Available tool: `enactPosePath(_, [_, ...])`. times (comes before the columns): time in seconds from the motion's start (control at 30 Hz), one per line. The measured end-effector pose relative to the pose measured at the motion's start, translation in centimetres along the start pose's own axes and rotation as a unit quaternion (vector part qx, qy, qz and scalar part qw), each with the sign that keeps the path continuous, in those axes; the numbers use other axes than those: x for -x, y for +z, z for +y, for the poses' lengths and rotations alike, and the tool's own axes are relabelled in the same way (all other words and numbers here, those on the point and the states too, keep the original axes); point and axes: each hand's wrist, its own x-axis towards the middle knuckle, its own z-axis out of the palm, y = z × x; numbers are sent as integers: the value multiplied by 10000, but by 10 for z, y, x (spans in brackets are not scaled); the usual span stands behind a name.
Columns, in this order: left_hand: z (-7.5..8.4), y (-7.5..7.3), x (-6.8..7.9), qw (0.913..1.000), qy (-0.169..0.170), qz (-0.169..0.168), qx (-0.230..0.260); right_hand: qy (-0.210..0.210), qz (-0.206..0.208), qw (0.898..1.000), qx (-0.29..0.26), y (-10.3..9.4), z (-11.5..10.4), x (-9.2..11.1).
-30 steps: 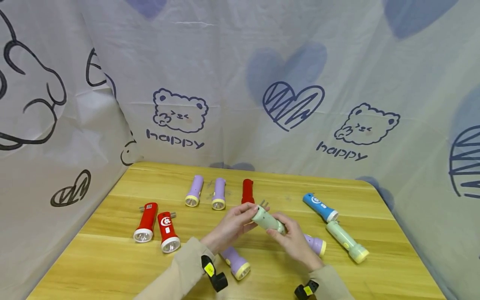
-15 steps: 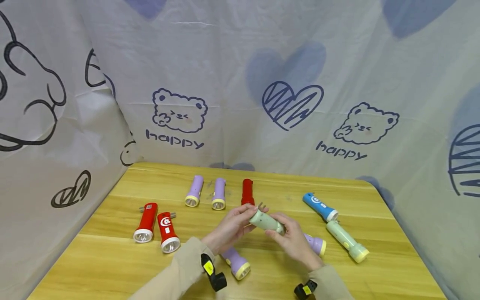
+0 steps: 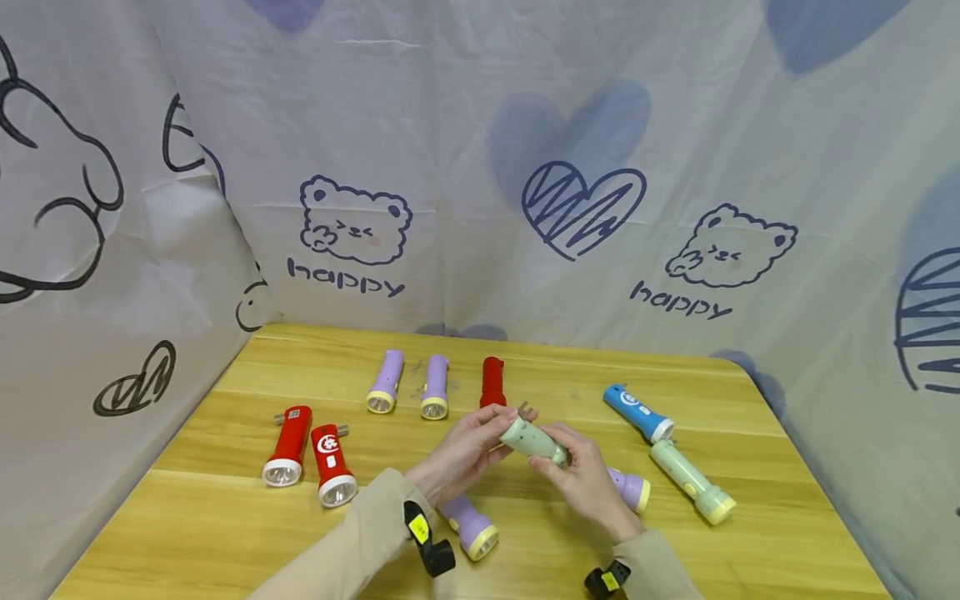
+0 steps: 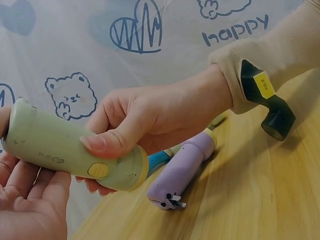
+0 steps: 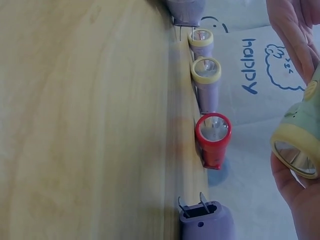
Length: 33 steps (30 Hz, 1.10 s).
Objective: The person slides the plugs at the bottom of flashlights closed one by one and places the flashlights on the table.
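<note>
Both hands hold a pale green flashlight above the middle of the table. My left hand grips its tail end, with fingers under the body in the left wrist view. There, my right hand grips the head end, thumb on top near the yellow button. Metal prongs show just past the tail by the left fingertips. In the right wrist view the flashlight's yellow-rimmed lens faces the camera. Below the hands lie two purple flashlights, one by the left wrist and one partly hidden behind the right hand.
Two red flashlights with prongs out lie on the wooden table at left. Two purple ones and a red one lie at the back. A blue flashlight and another green one lie at right, close together.
The held green flashlight has turned slightly, its tail end shifting a little left. Both hands keep their grip on it. The head view has shifted slightly.
</note>
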Motion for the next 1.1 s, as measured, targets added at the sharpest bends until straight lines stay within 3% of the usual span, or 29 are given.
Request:
enactPosePath(0.8, [0,1,0,9996,3,20,271,85,323,9994,52,6,-1,2])
enactPosePath(1.1, [4,2,3,9984,-69,-69,563,-69,455,9989,36,7,-2,1])
